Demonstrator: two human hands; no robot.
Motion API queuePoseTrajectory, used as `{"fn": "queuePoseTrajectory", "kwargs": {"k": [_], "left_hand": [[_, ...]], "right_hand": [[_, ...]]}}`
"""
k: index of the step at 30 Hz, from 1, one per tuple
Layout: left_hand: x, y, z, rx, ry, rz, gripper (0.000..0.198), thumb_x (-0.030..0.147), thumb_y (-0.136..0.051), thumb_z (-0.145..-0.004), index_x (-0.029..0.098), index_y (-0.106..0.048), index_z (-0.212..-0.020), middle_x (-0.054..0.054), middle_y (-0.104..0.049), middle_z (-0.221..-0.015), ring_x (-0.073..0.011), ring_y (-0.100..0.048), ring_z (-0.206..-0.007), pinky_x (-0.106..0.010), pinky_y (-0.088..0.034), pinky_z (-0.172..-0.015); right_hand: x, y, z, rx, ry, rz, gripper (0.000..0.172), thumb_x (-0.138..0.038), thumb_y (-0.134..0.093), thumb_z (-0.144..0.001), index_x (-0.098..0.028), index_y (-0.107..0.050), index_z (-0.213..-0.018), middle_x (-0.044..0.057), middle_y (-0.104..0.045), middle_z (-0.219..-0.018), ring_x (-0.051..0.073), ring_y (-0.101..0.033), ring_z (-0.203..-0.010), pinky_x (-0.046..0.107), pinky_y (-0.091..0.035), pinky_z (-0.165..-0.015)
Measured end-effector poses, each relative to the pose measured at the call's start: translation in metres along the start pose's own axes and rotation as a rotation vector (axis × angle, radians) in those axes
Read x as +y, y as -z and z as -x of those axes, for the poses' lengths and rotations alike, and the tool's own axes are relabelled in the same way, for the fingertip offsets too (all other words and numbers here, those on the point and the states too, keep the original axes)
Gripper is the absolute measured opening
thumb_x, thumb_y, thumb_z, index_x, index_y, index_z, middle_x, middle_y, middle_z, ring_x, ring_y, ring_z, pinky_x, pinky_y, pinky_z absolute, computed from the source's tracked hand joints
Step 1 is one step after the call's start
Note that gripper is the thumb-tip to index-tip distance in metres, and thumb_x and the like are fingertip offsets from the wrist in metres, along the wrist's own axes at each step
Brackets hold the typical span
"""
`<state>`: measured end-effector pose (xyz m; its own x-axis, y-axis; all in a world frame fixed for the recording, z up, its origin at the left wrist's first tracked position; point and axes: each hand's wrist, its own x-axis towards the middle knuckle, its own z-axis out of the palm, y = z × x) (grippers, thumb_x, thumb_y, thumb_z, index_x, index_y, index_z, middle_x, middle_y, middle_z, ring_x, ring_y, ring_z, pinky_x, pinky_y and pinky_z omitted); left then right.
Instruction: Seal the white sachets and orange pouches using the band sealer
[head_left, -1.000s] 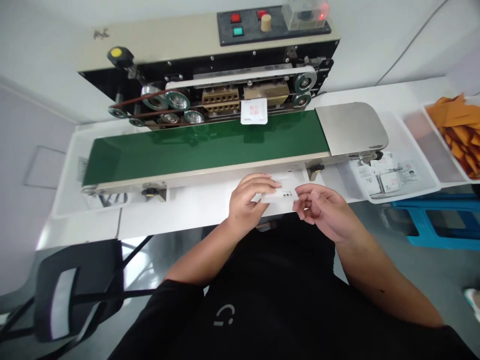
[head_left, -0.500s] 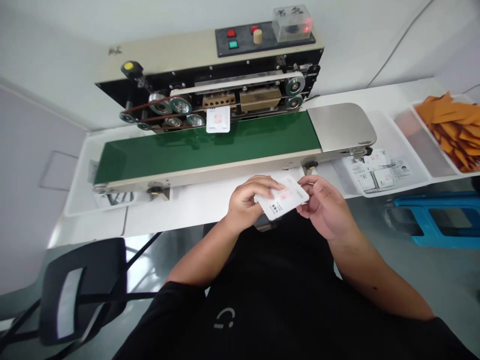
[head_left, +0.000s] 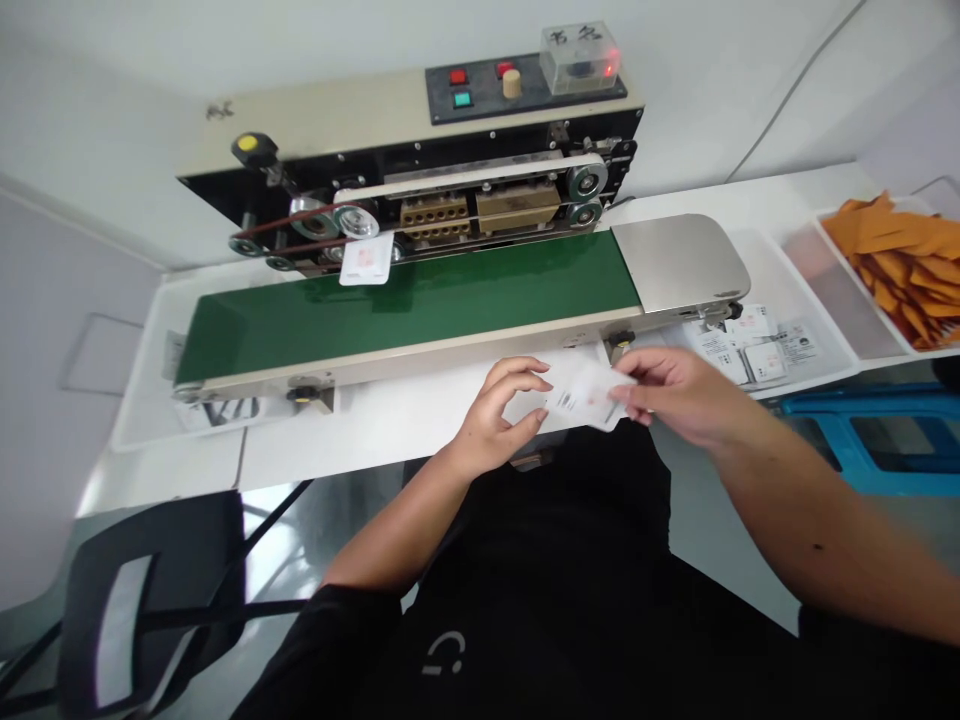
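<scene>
My right hand (head_left: pixel 667 395) pinches a small white printed sachet (head_left: pixel 589 393), which is smeared by motion. Just left of it is my left hand (head_left: pixel 501 415), its thumb and fingers apart and nothing between them. Both hands are in front of a band sealing machine (head_left: pixel 315 125) with a green conveyor belt (head_left: pixel 480 290). Another white sachet (head_left: pixel 367 258) with red print lies over the belt, its upper edge at the machine's rollers on the left.
Right of the belt's metal end plate (head_left: pixel 682 262), a white bin (head_left: pixel 821 365) holds several sachets. Beyond it stands a bin of orange pieces (head_left: pixel 896 260). Another white bin (head_left: pixel 131 400) sits under the belt's left end. A black chair (head_left: pixel 157 590) and blue stool (head_left: pixel 892 440) stand below.
The sachet in hand has passed from my left hand to my right, and my left fingers have opened. The sachet on the machine has travelled left along the belt.
</scene>
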<state>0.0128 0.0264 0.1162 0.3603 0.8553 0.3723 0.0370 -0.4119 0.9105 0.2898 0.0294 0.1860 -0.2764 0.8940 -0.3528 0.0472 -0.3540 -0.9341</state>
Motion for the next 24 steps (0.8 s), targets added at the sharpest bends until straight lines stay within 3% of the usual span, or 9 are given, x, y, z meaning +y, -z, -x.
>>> {"fn": "queuePoseTrajectory", "kwargs": {"k": [3,6,11,17,24], "left_hand": [[-0.01,0.002,0.008,0.035,0.017,0.001,0.023,0.031,-0.073,-0.098,0.027,-0.073,-0.12,-0.015,-0.069,-0.132,-0.0296,-0.064,-0.128,-0.049,-0.051,-0.112],[-0.019,0.002,0.015,0.01,0.026,-0.01,0.018,0.028,-0.07,-0.101,0.026,-0.073,-0.118,-0.015,-0.071,-0.125,-0.0278,-0.066,-0.123,-0.047,-0.052,-0.11],[-0.028,0.0,0.019,-0.008,0.017,-0.021,0.013,0.024,-0.067,-0.102,0.024,-0.072,-0.114,-0.013,-0.073,-0.118,-0.0253,-0.069,-0.114,-0.044,-0.056,-0.102],[-0.035,0.002,0.014,-0.01,-0.005,-0.014,0.014,0.019,-0.066,-0.103,0.024,-0.072,-0.114,-0.011,-0.074,-0.115,-0.0239,-0.071,-0.11,-0.042,-0.058,-0.099],[-0.04,0.007,0.011,-0.016,0.009,-0.007,0.013,0.02,-0.065,-0.104,0.024,-0.073,-0.114,-0.011,-0.075,-0.112,-0.0236,-0.071,-0.108,-0.042,-0.059,-0.096]], "right_hand": [[-0.023,0.03,-0.016,0.233,0.072,-0.132,0.025,-0.024,-0.094,-0.075,-0.018,-0.075,-0.09,0.005,-0.071,-0.078,0.011,-0.06,-0.059,0.023,-0.049,-0.053],[-0.049,0.052,-0.038,0.389,0.095,-0.228,0.016,-0.009,-0.081,-0.086,-0.016,-0.072,-0.098,0.009,-0.075,-0.087,0.01,-0.065,-0.063,0.022,-0.052,-0.06],[-0.073,0.066,-0.082,0.587,0.064,-0.229,0.019,0.004,-0.063,-0.093,-0.016,-0.064,-0.093,0.011,-0.076,-0.09,0.011,-0.068,-0.064,0.021,-0.058,-0.062],[-0.072,0.067,-0.126,0.552,0.045,-0.204,0.022,0.001,-0.067,-0.093,-0.019,-0.059,-0.097,0.006,-0.076,-0.085,0.013,-0.071,-0.067,0.019,-0.059,-0.059],[-0.078,0.054,-0.146,0.48,0.05,-0.156,0.019,-0.003,-0.069,-0.095,-0.018,-0.062,-0.102,0.004,-0.075,-0.082,0.012,-0.07,-0.07,0.022,-0.062,-0.069]]}}
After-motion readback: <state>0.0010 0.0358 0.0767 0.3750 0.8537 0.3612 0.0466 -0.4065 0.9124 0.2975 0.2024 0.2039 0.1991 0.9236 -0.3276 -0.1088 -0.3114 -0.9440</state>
